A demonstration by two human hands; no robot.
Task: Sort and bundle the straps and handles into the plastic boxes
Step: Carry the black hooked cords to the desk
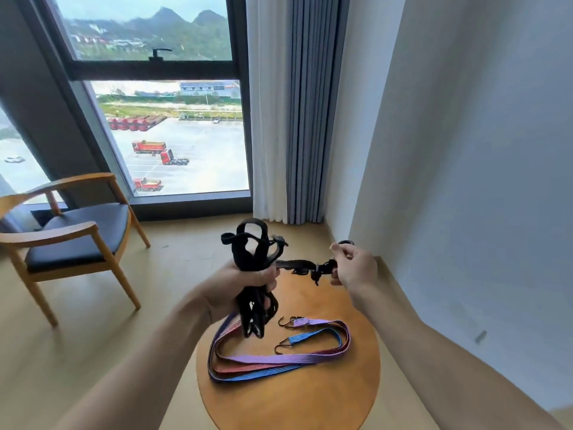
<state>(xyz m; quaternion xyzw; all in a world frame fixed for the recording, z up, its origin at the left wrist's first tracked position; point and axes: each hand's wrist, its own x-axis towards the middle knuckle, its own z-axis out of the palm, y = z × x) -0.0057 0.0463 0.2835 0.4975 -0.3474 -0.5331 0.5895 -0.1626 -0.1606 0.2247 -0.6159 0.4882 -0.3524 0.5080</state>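
Note:
My left hand grips a folded bundle of black straps upright above the round table; loops stick up above the fist and ends hang below it. One black strap end runs sideways from the bundle to my right hand, which pinches its buckle end. On the table lies a flat elastic cord in purple, blue and red, with metal hooks at its ends. No plastic box is in view.
The small round wooden table stands below my hands. A wooden armchair with a dark seat is at the left. Beyond it are a large window and curtains; a white wall runs along the right.

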